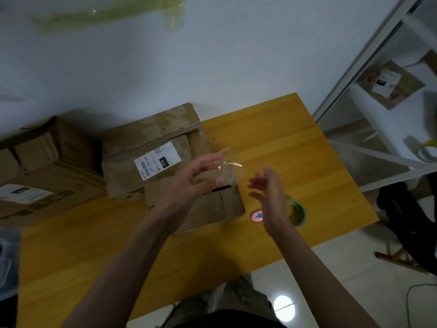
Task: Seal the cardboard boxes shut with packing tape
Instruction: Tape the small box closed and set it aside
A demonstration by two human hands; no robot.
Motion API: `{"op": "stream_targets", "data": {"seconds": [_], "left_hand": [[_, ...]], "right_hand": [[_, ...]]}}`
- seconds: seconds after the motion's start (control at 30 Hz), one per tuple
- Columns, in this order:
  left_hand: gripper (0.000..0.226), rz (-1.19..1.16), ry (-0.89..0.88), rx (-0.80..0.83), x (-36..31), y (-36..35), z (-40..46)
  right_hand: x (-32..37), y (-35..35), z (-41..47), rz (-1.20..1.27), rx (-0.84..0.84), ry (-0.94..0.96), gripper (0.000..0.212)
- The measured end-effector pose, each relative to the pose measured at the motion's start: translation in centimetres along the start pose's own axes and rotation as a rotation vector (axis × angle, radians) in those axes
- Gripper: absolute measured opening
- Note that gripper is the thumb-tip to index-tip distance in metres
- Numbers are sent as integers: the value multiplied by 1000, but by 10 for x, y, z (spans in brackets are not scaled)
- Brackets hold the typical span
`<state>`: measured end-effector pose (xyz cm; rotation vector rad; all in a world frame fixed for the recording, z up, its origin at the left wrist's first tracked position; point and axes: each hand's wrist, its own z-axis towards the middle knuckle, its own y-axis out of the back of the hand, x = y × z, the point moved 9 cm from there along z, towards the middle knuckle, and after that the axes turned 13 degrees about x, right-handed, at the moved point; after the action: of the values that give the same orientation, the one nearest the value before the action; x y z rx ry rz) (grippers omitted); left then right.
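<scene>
Tape strip (230, 170): a clear, crumpled piece of packing tape at frame centre, held above the small box; one end rises to the upper right of the left fingertips, the rest hangs by them.
Left hand (198, 176): raised over the small box, fingers curled, fingertips pinching the strip at its lower part; the exact contact is blurred.
Right hand (269, 192): just right of the strip and apart from it, palm turned toward the left hand, fingers spread and loosely bent, holding nothing.
Small box (208, 204): cardboard, at centre under the left hand, its top flaps not fully flat, with a dark gap showing near the fingertips.
Labelled box (153, 150): worn cardboard with a white shipping label, touching the small box on its upper-left side.
Large box (42, 176): at the left edge of the frame, beside the labelled box.
Tape roll (296, 213): lies on the table, partly hidden behind the right hand.
Pink object (257, 216): small, between the small box and the roll.
Table (94, 245): yellow wood, carrying all of these.
</scene>
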<state>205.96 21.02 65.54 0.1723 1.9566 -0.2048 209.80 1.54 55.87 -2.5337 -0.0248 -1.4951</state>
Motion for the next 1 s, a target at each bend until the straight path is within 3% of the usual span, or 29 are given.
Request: {"op": "stream_targets", "data": {"seconds": [0.07, 0.13, 0.27, 0.37, 0.47, 0.53, 0.6, 0.73, 0.87, 1.0], "left_hand": [[43, -18, -7, -13, 2, 1, 2], [43, -31, -20, -22, 5, 1, 4], [39, -97, -44, -29, 16, 5, 4], [29, -109, -51, -17, 28, 3, 3], [16, 29, -16, -97, 47, 9, 2], [13, 239, 58, -222, 64, 22, -2], [13, 490, 98, -255, 75, 27, -2], [31, 819, 103, -153, 96, 13, 14], [41, 999, 136, -153, 102, 7, 31], [34, 1067, 213, -96, 107, 9, 47]], "right_hand": [[17, -44, -17, 116, 253, -23, 43], [24, -61, -24, 166, 294, -24, 27], [22, -57, -18, 310, 175, -30, 10], [27, -46, -10, 244, 103, 14, 10], [46, -18, -5, 125, -42, 139, 13], [62, 5, -1, 11, -80, 225, 10], [73, 8, 4, -163, 34, 255, 10], [72, -22, 10, -398, 337, 258, 21], [53, -52, 13, -605, 620, 219, 29], [36, -74, 13, -770, 810, 231, 35]]}}
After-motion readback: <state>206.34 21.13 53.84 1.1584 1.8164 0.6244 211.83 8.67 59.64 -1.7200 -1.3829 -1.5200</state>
